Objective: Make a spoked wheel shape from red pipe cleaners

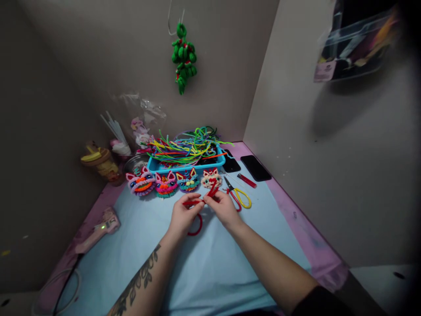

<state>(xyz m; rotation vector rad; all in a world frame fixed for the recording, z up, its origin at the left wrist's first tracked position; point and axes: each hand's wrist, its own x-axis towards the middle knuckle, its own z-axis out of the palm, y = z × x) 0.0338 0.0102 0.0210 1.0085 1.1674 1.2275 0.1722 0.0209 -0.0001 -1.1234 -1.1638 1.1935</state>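
Both hands meet over the blue cloth in front of me, working on a red pipe cleaner [201, 224]. My left hand [183, 216] pinches it between thumb and fingers, and a curved loop of it hangs below that hand. With thumb and fingertips pressed together, my right hand [226, 211] grips the bent red part that sticks up toward the back. Just beyond the hands stands a row of several fuzzy animal heads, among them a cream one [211, 178] and a blue one [188, 180]. Scissors with yellow and red handles [243, 199] lie right of my right hand.
A blue tray [184, 168] full of colourful pipe cleaners stands at the back. Two dark phones [255, 168] and a red lighter [247, 180] lie to the right. A pink glue gun [101, 228] with a cord rests at left. A green fuzzy ornament [184, 57] hangs above.
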